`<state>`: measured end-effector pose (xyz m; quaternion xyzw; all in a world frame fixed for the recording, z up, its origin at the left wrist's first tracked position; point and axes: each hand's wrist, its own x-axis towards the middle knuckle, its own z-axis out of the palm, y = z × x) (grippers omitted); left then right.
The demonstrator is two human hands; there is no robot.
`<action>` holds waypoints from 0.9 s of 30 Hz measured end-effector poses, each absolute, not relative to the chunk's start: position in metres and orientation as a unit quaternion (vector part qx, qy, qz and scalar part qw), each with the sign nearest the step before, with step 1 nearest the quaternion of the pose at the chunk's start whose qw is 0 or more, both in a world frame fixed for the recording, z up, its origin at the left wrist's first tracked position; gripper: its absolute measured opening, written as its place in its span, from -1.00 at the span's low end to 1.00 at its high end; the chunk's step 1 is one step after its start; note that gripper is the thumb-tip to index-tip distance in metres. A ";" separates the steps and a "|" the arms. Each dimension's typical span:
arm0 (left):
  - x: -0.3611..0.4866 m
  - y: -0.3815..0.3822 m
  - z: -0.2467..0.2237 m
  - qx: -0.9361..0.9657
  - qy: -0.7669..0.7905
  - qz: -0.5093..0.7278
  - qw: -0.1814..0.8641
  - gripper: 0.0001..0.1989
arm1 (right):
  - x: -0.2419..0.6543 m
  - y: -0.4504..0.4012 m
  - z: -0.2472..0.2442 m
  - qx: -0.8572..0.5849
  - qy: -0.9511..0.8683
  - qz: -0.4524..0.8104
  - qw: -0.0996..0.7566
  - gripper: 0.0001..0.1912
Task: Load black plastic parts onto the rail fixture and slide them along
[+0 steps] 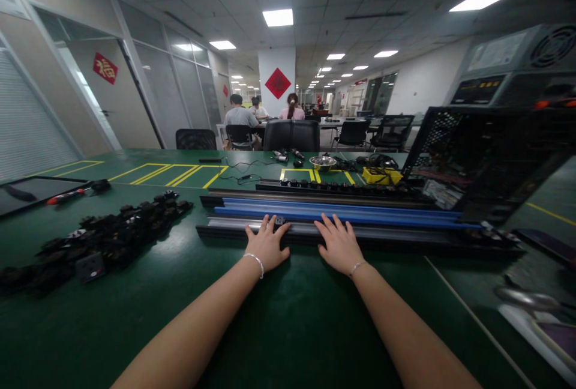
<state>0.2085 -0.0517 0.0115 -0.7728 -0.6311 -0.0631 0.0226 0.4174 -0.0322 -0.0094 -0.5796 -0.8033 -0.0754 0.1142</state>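
My left hand (267,246) lies with its fingers spread on a long black track (405,239) with a silvery inner strip. Close by its thumb and index finger, a small black socket-like module (279,221) sits in the track. Further right along the same track rests my right hand (341,246), fingers also apart and nothing grasped. Behind it runs a blue strip (382,215), parallel to the track. At the left, many black modules (130,227) lie heaped on the green table (288,335); one square module (90,267) faces upward at the heap's near edge.
An open computer case (436,155) stands at the right, with a power supply (508,59) on top. Toward the back are a metal bowl (323,162) and a yellow tray (382,176). A red-handled tool (67,196) lies left. People sit at a far desk.
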 end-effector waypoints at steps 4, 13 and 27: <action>0.201 -0.052 0.010 -0.771 -0.631 -0.074 0.040 -0.36 | 0.417 -0.032 -0.009 -0.580 -0.803 -0.080 0.114 -0.38; 0.193 -0.054 0.014 -0.763 -0.638 -0.076 0.062 -0.40 | 0.417 -0.033 -0.009 -0.580 -0.803 -0.080 0.114 -0.37; 0.162 -0.051 0.008 -0.760 -0.638 -0.088 0.083 -0.43 | 0.417 -0.032 -0.008 -0.579 -0.804 -0.074 0.114 -0.38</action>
